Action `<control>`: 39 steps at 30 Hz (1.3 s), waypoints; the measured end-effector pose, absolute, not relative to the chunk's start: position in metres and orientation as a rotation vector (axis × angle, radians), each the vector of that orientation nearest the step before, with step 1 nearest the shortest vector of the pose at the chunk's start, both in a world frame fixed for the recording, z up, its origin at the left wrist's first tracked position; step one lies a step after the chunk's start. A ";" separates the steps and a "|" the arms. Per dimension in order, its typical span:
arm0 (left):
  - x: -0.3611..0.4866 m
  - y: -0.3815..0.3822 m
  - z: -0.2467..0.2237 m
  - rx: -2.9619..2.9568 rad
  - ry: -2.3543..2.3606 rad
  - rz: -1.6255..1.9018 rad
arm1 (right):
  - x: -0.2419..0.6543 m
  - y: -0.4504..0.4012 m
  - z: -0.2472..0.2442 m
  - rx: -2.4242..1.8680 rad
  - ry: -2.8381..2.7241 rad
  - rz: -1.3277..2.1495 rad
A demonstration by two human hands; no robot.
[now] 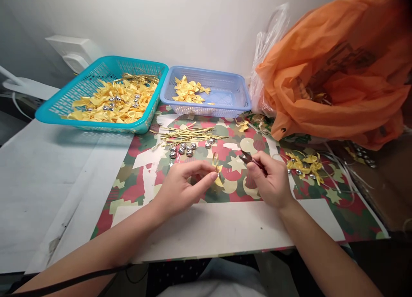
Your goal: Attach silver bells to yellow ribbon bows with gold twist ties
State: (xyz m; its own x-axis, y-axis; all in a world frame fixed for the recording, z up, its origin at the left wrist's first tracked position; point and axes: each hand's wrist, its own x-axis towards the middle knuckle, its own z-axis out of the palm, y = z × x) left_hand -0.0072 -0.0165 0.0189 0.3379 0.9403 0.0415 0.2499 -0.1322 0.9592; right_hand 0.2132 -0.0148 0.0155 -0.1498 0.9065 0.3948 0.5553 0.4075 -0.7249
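My left hand (189, 185) pinches a looped gold wire tie (215, 159) between thumb and fingertips. A yellow ribbon bow (219, 181) hangs from that loop, just above the patterned table covering. Wrapped in my right hand (272, 181) are small dark snips (254, 160), their parted tips pointing left toward the bow. Beyond my left hand lie several silver jingle bells (183, 149) and a loose pile of gold wire ties (188, 134). To the right of my right hand, a cluster of yellow bows with bells and wire loops (304, 164) rests on the covering.
A teal basket (45, 112) holds yellow bows, bells and gold ties. Beside it, a blue basket (225, 112) contains some bows. An orange bag (322, 108) bulges over the right side, next to a clear plastic bag (262, 69). A white board (225, 228) lines the front edge.
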 end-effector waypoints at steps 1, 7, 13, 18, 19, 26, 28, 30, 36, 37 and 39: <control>-0.007 -0.016 0.017 1.561 1.110 0.895 | 0.213 -0.014 0.015 -1.267 -1.782 0.618; -0.002 -0.017 0.010 1.322 0.983 0.893 | 0.209 -0.015 0.006 -1.255 -1.602 0.934; 0.000 -0.016 0.010 1.288 0.861 0.914 | 0.205 -0.018 0.001 -1.189 -1.506 1.087; -0.004 -0.016 0.008 1.215 0.926 0.838 | 0.199 -0.024 0.003 -1.142 -1.489 1.179; -0.004 -0.016 0.008 1.173 0.909 0.836 | 0.198 -0.025 0.004 -1.142 -1.496 1.176; -0.003 -0.011 0.012 0.993 0.945 0.862 | 0.196 -0.026 0.005 -1.145 -1.556 1.107; -0.002 -0.011 0.013 0.995 0.956 0.848 | 0.197 -0.026 0.007 -1.139 -1.595 1.071; -0.002 -0.012 0.014 0.983 0.955 0.849 | 0.200 -0.025 0.010 -1.124 -1.671 0.996; -0.002 -0.014 0.014 0.986 0.975 0.885 | 0.208 -0.022 0.016 -1.048 -2.079 0.653; -0.002 -0.014 0.014 0.993 0.972 0.895 | 0.209 -0.022 0.016 -1.053 -2.134 0.604; -0.001 -0.015 0.013 1.031 0.980 0.901 | 0.209 -0.021 0.015 -1.081 -2.221 0.519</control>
State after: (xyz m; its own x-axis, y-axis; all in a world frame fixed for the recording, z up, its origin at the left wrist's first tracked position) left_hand -0.0010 -0.0155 0.0131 0.3047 0.9282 -0.2137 -0.1355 0.2643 0.9549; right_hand 0.2088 -0.0208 0.0152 -0.4824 0.8031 0.3497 0.5652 0.5904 -0.5762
